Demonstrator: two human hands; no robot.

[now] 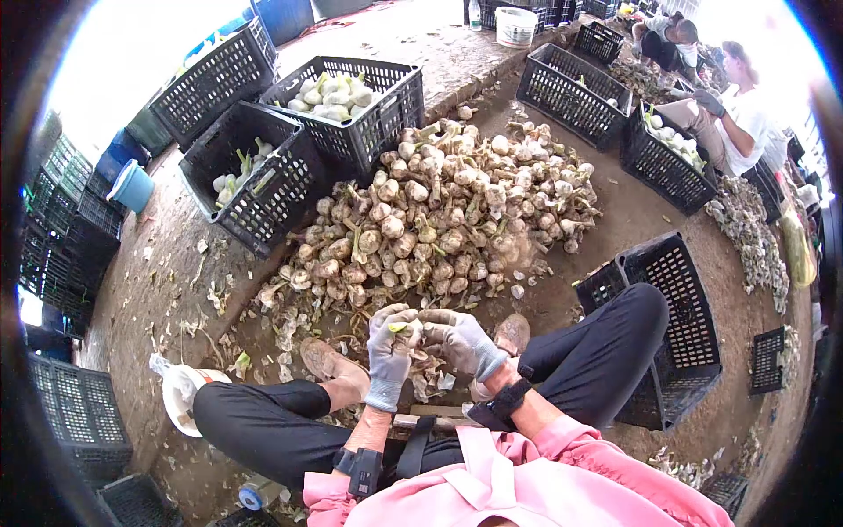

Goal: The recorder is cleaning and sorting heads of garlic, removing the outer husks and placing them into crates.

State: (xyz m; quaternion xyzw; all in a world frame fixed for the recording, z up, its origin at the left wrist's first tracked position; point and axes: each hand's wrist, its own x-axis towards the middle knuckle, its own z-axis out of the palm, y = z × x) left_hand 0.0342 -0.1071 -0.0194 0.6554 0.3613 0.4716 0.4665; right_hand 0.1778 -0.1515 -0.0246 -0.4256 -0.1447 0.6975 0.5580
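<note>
My left hand (388, 349), in a grey work glove, is closed around a garlic bulb (409, 332) whose cut green stem end points up and left. My right hand (461, 339), gloved alike, has its fingertips against the bulb's right side. Whether those fingers pinch a piece of skin is hidden. Beyond both hands lies a large heap of unpeeled garlic bulbs (435, 211) with dry, dirty skins. Loose papery skins (428, 379) litter the ground below my hands, between my shoes.
Black plastic crates with cleaned garlic, one crate (388, 132) behind the heap and another crate (263, 191) at its left, border it. An empty tipped crate (678, 329) lies by my right knee. A white bucket (181, 395) stands by my left knee. Two people (744, 118) sit at upper right.
</note>
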